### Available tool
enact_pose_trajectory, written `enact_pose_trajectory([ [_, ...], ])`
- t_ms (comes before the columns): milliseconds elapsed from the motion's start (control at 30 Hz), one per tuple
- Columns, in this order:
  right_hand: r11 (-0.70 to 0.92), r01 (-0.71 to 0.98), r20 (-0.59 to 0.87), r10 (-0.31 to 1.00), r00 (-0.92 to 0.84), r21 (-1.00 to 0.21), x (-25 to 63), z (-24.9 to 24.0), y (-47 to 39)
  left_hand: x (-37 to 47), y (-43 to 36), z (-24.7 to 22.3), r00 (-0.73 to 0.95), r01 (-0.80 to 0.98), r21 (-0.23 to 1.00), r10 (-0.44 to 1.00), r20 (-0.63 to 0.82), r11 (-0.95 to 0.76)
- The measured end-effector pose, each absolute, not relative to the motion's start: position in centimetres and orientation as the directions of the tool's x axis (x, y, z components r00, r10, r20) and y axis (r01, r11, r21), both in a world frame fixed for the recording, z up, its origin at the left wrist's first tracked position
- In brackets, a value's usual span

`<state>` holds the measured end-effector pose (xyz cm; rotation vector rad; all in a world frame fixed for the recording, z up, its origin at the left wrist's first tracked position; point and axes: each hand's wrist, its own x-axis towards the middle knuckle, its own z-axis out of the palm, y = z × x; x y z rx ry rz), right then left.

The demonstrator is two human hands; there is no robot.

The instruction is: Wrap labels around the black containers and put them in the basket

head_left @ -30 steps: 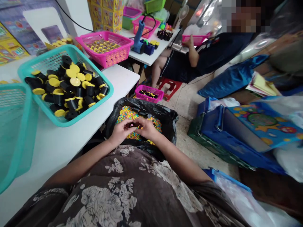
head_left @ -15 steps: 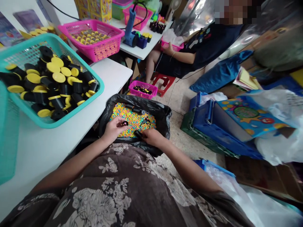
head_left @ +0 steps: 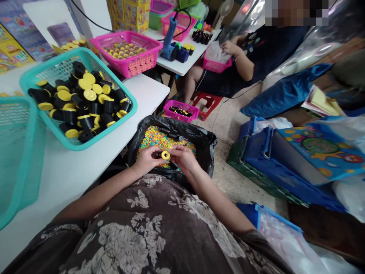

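Observation:
My left hand (head_left: 146, 161) is closed round a small black container, mostly hidden by the fingers. At its end shows a yellow cap (head_left: 165, 155) with a dark hole in the middle. The fingertips of my right hand (head_left: 184, 158) pinch this cap from the other side. A black tube-like piece (head_left: 173, 165) shows under my right hand; whether the palm grips it, I cannot tell. Below both hands is a bin lined with a black plastic bag (head_left: 209, 152), holding many small coloured beads (head_left: 151, 137). Dark tubes (head_left: 168, 132) lie on the beads along the far side.
A teal basket (head_left: 131, 114) of black containers with yellow caps stands on the white table (head_left: 114, 160) at left. Behind it is a pink basket (head_left: 137, 68). A co-worker sits on a red stool (head_left: 209, 106). Blue crates (head_left: 256, 144) are stacked at right.
My right hand has risen from the beads and come to my left hand. A yellow cap now shows between them. The co-worker's hand has moved onto the plastic bag in their basket.

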<state>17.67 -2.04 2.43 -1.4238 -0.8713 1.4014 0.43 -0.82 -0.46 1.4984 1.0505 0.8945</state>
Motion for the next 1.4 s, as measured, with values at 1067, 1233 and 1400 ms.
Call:
enact_pose_trajectory([
  [1067, -0.340, -0.196, -0.370, 0.919, 0.138, -0.920, 13.9, 0.8, -1.2, 0.4, 0.1, -0.1, 0.295, 0.089, 0.996, 0.954, -0.056, 0.031],
  [1233, -0.351, -0.166, -0.372, 0.921, 0.113, -0.921, 13.8, 1.0, -0.8, 0.5, -0.2, 0.1, 0.380, 0.034, 0.972, 0.896, -0.229, 0.234],
  [1400, -0.257, -0.036, -0.259, 0.946, 0.194, -0.966, 13.7, 0.6, -0.9, 0.5, 0.0, -0.2, 0.355, 0.028, 0.975, 0.909, -0.217, 0.222],
])
